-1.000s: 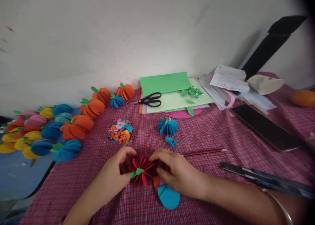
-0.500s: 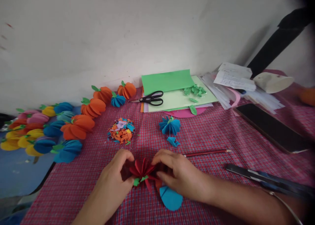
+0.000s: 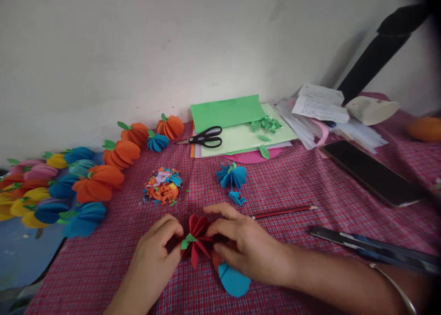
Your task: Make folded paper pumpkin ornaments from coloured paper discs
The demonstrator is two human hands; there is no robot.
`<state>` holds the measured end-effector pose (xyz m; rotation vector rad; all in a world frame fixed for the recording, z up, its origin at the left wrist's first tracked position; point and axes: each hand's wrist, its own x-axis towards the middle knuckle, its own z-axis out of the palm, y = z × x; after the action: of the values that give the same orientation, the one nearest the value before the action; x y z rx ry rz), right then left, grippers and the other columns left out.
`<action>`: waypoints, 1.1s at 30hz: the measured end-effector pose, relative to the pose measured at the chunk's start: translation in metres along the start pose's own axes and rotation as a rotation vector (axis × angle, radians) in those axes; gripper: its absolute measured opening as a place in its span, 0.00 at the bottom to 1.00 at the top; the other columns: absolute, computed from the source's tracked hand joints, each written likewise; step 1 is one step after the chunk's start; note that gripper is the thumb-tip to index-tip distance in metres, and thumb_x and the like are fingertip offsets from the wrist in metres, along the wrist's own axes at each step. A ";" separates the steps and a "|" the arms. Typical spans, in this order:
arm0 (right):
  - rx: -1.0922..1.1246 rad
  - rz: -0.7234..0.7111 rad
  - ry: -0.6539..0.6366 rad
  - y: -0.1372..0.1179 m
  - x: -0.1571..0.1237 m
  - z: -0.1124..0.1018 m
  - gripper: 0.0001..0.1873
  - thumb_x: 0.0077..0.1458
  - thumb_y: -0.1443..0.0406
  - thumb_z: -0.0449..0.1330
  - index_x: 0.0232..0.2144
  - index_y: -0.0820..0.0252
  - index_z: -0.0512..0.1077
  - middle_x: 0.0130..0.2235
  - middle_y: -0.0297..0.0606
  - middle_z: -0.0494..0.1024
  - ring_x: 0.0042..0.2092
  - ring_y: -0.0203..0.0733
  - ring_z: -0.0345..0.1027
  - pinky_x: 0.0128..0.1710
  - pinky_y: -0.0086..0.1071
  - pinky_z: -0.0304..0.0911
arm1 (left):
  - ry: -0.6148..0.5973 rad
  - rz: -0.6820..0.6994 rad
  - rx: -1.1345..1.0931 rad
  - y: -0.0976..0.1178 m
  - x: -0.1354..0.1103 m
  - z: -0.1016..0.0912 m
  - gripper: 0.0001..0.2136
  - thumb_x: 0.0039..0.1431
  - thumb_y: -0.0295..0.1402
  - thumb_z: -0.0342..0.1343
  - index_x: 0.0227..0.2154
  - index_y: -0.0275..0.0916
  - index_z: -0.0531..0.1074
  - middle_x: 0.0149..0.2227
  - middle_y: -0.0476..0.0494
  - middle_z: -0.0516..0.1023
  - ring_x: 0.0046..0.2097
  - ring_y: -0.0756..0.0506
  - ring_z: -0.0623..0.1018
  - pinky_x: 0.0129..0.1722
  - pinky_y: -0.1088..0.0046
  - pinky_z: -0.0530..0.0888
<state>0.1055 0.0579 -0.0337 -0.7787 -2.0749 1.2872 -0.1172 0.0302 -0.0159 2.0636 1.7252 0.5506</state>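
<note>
A red folded-paper pumpkin [image 3: 195,253] with a green paper leaf [image 3: 188,241] at its centre is between my two hands, just above the checked cloth. My left hand [image 3: 156,248] pinches its left side near the leaf. On the right side, the thumb and fingers of my right hand [image 3: 246,241] grip its folds. Under my right hand lies a blue paper disc [image 3: 234,279], with a bit of orange paper beside it. Straight ahead stands a blue paper pumpkin [image 3: 231,176], and a crumpled blue scrap [image 3: 236,197] sits in front of it.
Many finished paper pumpkins [image 3: 98,182] crowd the left side. Cut scraps [image 3: 162,186] form a heap behind my left hand. Scissors [image 3: 206,138] rest on coloured sheets [image 3: 227,112] by the wall. At right are a pencil [image 3: 285,211], a phone [image 3: 370,172] and a long dark tool [image 3: 344,241].
The red pumpkin has turned between my hands, so its green leaf now faces left and its folds spread more. The whole view has shifted slightly.
</note>
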 end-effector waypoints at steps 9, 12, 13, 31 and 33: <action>-0.016 -0.041 0.017 0.003 -0.005 0.002 0.17 0.52 0.76 0.56 0.43 0.59 0.73 0.55 0.42 0.66 0.54 0.40 0.66 0.52 0.32 0.66 | -0.045 0.002 0.020 0.000 0.000 0.001 0.05 0.47 0.25 0.48 0.20 0.40 0.63 0.24 0.51 0.68 0.27 0.50 0.70 0.28 0.75 0.65; -0.010 -0.045 0.007 0.003 -0.004 0.002 0.16 0.52 0.75 0.56 0.43 0.60 0.73 0.51 0.41 0.68 0.49 0.38 0.68 0.49 0.31 0.67 | -0.062 -0.014 0.015 0.000 -0.001 0.001 0.06 0.46 0.25 0.48 0.19 0.40 0.62 0.22 0.52 0.68 0.26 0.50 0.69 0.27 0.75 0.65; -0.009 -0.044 0.004 0.002 -0.004 0.001 0.16 0.52 0.76 0.56 0.42 0.60 0.73 0.50 0.41 0.69 0.47 0.37 0.69 0.48 0.30 0.67 | -0.067 -0.033 0.010 0.000 -0.002 0.002 0.05 0.46 0.25 0.49 0.19 0.41 0.63 0.22 0.52 0.68 0.25 0.50 0.70 0.26 0.75 0.66; 0.001 -0.059 -0.039 0.000 0.000 -0.002 0.17 0.53 0.77 0.54 0.44 0.61 0.73 0.46 0.40 0.71 0.46 0.37 0.69 0.48 0.30 0.68 | -0.017 0.091 -0.078 -0.015 -0.001 0.009 0.22 0.49 0.22 0.52 0.46 0.47 0.75 0.44 0.46 0.80 0.45 0.45 0.80 0.47 0.64 0.76; -0.007 -0.062 -0.013 0.000 0.002 -0.003 0.17 0.54 0.77 0.54 0.44 0.62 0.73 0.47 0.40 0.70 0.46 0.36 0.69 0.48 0.30 0.69 | 0.044 0.091 -0.087 -0.014 0.002 0.010 0.21 0.49 0.22 0.53 0.46 0.46 0.75 0.44 0.45 0.80 0.45 0.44 0.79 0.47 0.64 0.76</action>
<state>0.1064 0.0612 -0.0319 -0.7048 -2.0987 1.2547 -0.1230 0.0342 -0.0312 2.0908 1.6084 0.6914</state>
